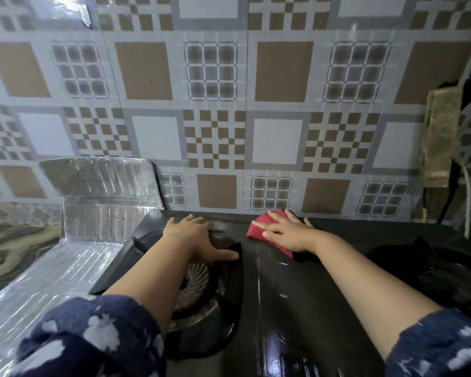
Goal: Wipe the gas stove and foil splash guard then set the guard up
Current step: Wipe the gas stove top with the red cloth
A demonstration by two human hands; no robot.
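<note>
Nearest, two blue patterned sleeves (93, 336) reach over the black gas stove (291, 295). The left hand (193, 238) lies flat, fingers spread, on the left burner's pan support (201, 289). The right hand (286, 232) presses flat on a red cloth (261, 227) near the stove's back edge. The foil splash guard (93, 213) lies on the counter (17, 240) along the stove's left side, its far panel leaning against the tiled wall (215, 91). No writing is legible.

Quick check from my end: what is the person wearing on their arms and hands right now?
Both hands are bare: no gloves, rings or watch show on the left hand or the right hand. The forearms are uncovered too. Each arm has a dark navy sleeve with irregular white blotches, pushed up near the elbow: the left sleeve and the right sleeve.
</note>
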